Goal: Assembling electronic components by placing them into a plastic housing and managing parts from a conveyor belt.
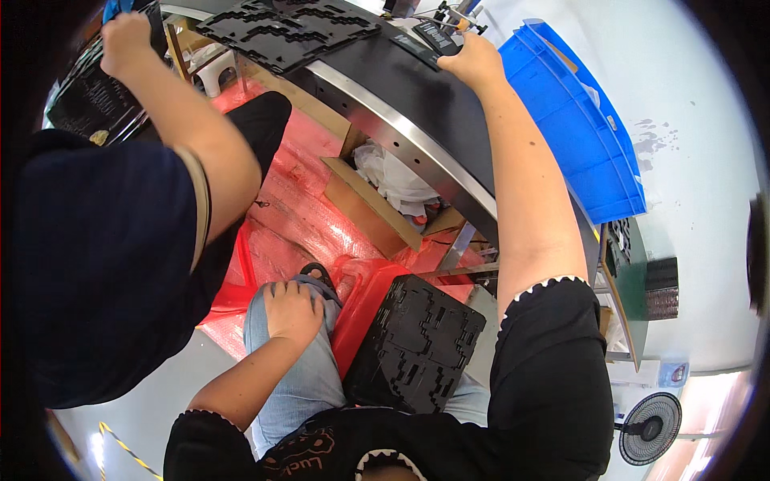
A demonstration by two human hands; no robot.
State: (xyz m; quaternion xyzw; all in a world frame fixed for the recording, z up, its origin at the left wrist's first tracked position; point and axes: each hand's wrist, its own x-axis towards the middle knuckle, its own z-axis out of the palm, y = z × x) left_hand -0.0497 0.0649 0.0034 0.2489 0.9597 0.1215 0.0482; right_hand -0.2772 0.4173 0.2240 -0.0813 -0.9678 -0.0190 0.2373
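My left hand lies open on my left knee, over light blue jeans, with its fingers stretched out. My right arm reaches forward across the dark tabletop. At its far side, my right hand has thumb and fingers around the near end of a small black plastic part; the fingertips are partly hidden. Beside the thumb lies a flat black strip. A black moulded tray with stepped recesses sits further left on the table. Similar black trays rest between my legs, by a red stool.
A blue crate stands right of my forearm. Under the table's metal edge is an open cardboard box with white plastic bags. A co-worker sits close on my left, one arm raised. A fan stands at lower right.
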